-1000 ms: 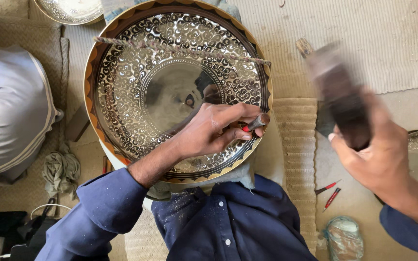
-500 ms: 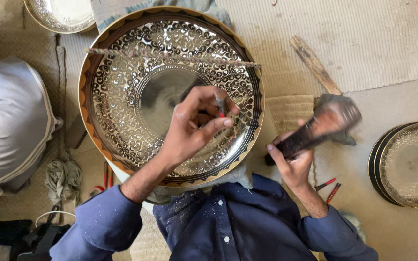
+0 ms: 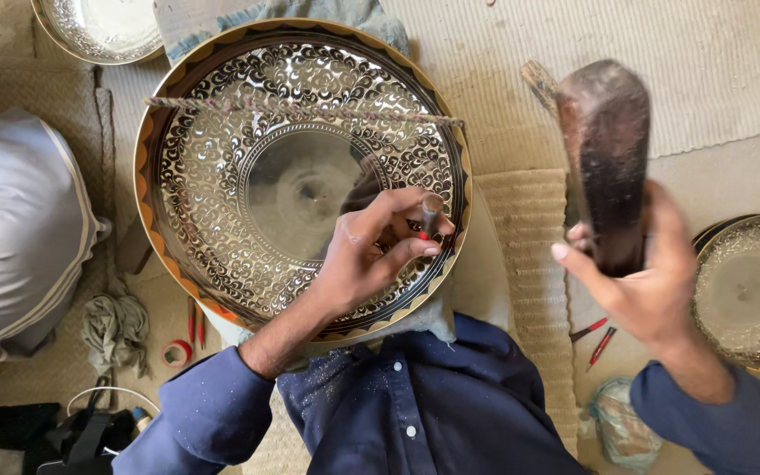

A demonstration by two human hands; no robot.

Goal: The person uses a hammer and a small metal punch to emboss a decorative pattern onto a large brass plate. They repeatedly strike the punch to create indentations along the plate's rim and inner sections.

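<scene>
A large round engraved metal plate (image 3: 222, 176) with a scrolling pattern and an orange-rimmed edge rests against my lap. My left hand (image 3: 371, 255) pinches a short metal chisel (image 3: 430, 211) upright on the plate's lower right part. My right hand (image 3: 644, 281) grips a dark wooden mallet (image 3: 607, 149), raised to the right of the plate, its head blurred. A twisted cord (image 3: 301, 110) stretches across the plate's upper part.
A second engraved plate (image 3: 749, 290) lies at the right edge, another (image 3: 98, 26) at the top left. A white cushion (image 3: 10, 229) sits at the left. Red-handled tools (image 3: 595, 339), a tape roll (image 3: 175, 354), a rag (image 3: 116, 325) and a plastic bag (image 3: 622, 422) lie on the woven mat (image 3: 521, 237).
My right hand has swung the mallet back up from its low position beside the chisel. My left hand has kept the chisel on the plate, shifting slightly to the right.
</scene>
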